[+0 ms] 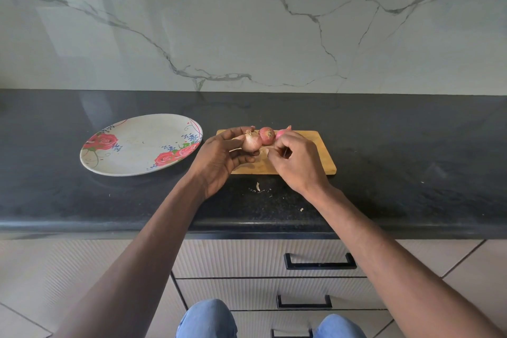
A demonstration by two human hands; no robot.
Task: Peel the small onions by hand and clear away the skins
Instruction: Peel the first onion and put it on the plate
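Note:
My left hand [219, 159] grips a small pale-pink onion [251, 141] just above the left end of a wooden cutting board [321, 156]. My right hand [295, 162] is beside it, its fingertips pinching a strip of dry skin [264, 149] at the onion's lower right. A second onion [267, 135], reddish with its root end up, lies on the board behind the held one. A third, pinker onion [282, 132] shows partly behind my right hand's fingers.
A white oval plate with red roses [137, 145] lies on the black counter [411, 159] left of the board. Small skin scraps [258, 187] lie on the counter in front of the board. Drawers with black handles [319, 262] sit below.

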